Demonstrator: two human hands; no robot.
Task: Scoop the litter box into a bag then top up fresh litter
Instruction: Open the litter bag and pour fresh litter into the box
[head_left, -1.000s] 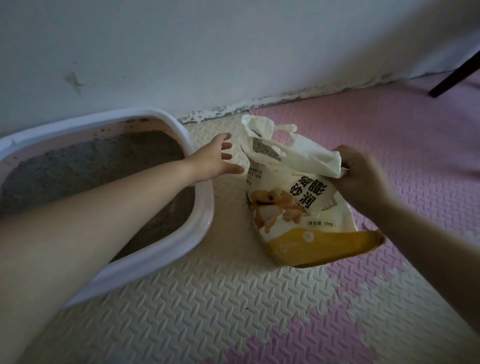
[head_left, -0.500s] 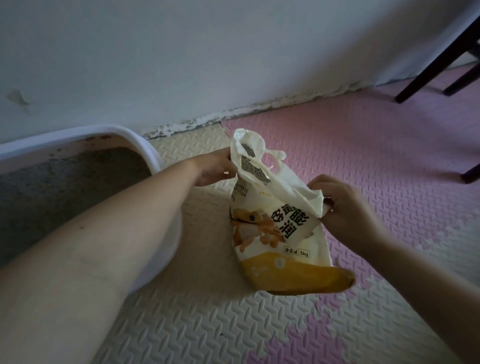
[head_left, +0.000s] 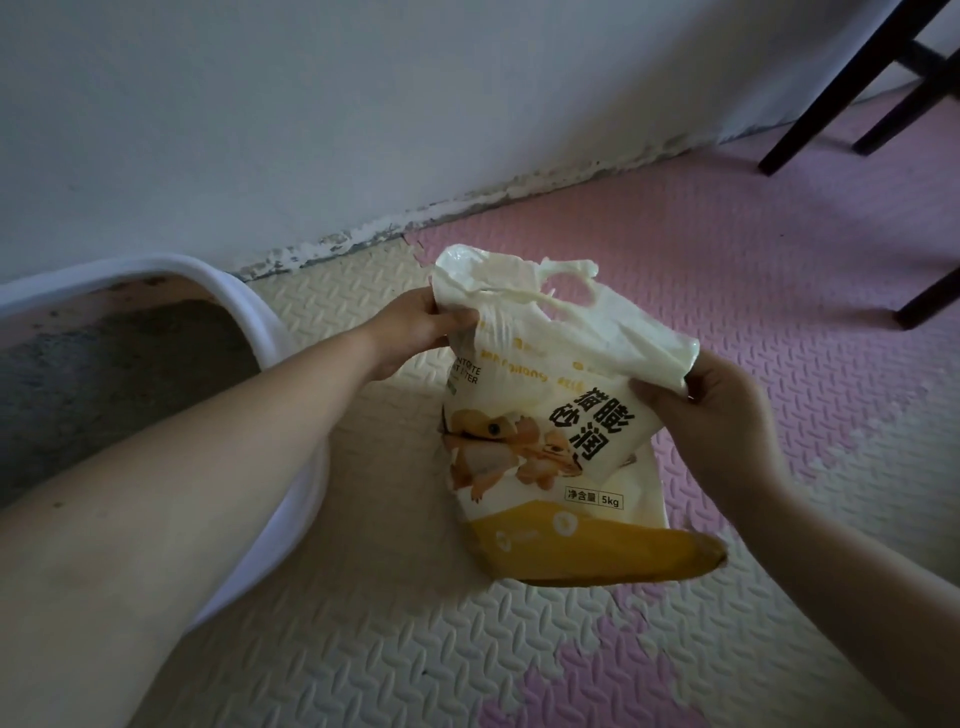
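Note:
A cream and yellow cat litter bag (head_left: 545, 467) stands on the foam floor mat in the middle of the view. My left hand (head_left: 410, 325) grips the left side of the bag's crumpled top. My right hand (head_left: 711, 410) grips the top's right side, where the plastic folds over. To the left sits the white litter box (head_left: 291, 499) with grey litter (head_left: 98, 384) inside; my left forearm crosses over its rim.
A white wall with a flaking base runs behind the bag. Dark chair legs (head_left: 841, 88) stand at the upper right on the pink mat. Cream and pink foam tiles (head_left: 415, 649) cover the floor in front.
My left hand went from reaching open toward the bag to gripping its top left. The bag top is now pulled flatter between both hands, and the view has shifted right.

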